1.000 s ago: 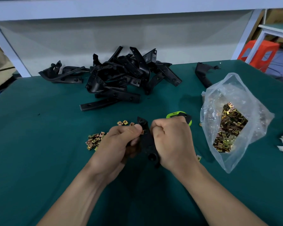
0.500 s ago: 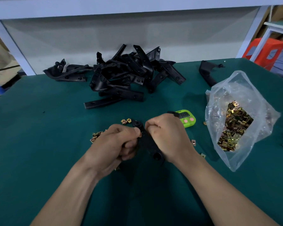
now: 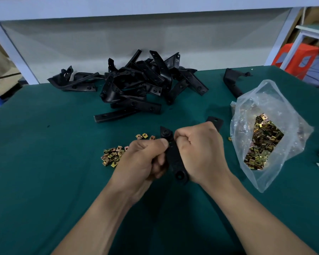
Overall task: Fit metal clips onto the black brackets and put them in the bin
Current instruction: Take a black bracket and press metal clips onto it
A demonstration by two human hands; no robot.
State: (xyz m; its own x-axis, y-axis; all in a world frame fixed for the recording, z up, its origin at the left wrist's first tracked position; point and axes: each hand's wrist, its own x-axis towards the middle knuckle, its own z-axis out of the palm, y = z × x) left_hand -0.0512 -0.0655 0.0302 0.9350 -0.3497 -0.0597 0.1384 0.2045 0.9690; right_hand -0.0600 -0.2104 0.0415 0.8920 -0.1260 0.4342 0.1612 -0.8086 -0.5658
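The thumb of the left hand [image 3: 142,159] presses on the left edge of a long, narrow black plastic bracket [image 3: 173,157], and the other fingers of this hand are curled below it. The right hand [image 3: 201,153] is closed like a fist on the right edge of the same bracket, with its fingertips [image 3: 180,135] at the upper part. So both hands grip the bracket between them, a little above the table. I cannot tell if a clip is already under the thumbs, because the fingers hide that place.

The long axis of the bracket runs away from the person. Its far end sticks out above the thumbs, and its near end, with a round hole, lies just beside the right wrist. In my judgement the clip must slide on from the side at the far end, so the thumbs there do the work and both hands are equally near.

Just beside the left hand lies a small heap of loose brass-coloured metal clips [image 3: 112,156] on the dark green table cover [image 3: 44,144]. To the right stands an open clear plastic bag of clips [image 3: 263,144]. Further back is a pile of black brackets [image 3: 142,85]. No bin is in view.
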